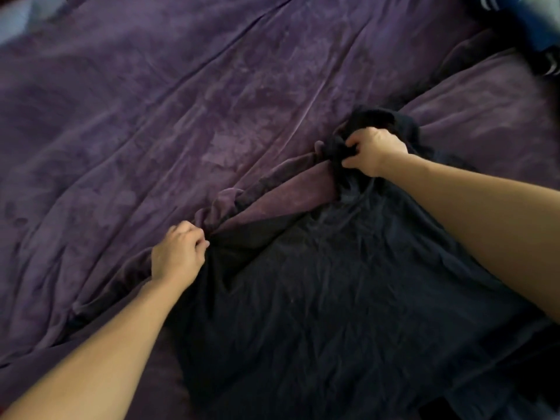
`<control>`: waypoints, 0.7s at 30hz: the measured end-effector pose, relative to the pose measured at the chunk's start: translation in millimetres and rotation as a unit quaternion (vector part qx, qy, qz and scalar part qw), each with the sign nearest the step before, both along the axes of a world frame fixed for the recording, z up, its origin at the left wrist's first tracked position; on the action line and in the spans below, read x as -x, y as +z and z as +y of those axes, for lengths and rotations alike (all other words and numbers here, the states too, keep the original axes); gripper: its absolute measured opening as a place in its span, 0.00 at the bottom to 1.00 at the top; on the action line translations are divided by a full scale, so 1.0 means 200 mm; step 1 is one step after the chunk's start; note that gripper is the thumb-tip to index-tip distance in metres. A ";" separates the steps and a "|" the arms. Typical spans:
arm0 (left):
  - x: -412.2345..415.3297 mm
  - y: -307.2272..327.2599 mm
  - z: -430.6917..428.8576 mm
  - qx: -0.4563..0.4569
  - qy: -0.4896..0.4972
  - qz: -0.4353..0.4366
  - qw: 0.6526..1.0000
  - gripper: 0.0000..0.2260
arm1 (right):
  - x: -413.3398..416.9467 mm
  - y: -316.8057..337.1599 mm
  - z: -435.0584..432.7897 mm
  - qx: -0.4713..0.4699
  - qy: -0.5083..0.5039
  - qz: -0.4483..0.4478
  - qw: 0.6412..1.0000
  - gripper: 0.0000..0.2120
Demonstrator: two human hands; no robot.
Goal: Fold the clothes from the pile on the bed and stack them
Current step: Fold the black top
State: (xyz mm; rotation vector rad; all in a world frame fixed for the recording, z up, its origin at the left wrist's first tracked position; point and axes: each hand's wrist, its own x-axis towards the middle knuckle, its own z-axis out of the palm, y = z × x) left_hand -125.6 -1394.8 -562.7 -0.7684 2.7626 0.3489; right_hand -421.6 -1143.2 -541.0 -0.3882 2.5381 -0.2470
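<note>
Gripping the dark garment [348, 283], left hand [177, 254] pinches its near corner, right hand [374, 151] its far.

Single view only, head-worn, wide-angle. Looks forward and steeply down from above near edge of bed [212, 101]. Both forearms enter from bottom corners, left hand [177, 256] lower left of centre, right hand [374, 151] right of centre, both close under lens. Dark garment [348, 283] fills lower middle, nearest to camera. Purple cover runs off toward top and left edges. Far upper right corner catches blurred blue-and-white clothes [542, 28]. Frame tilted; edges soft. No second view to overlap.
</note>
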 end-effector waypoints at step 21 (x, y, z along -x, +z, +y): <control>-0.20 0.23 0.70 -0.080 0.018 0.018 0.996 0.09 | -0.50 0.19 0.89 0.057 -0.125 0.118 0.983 0.14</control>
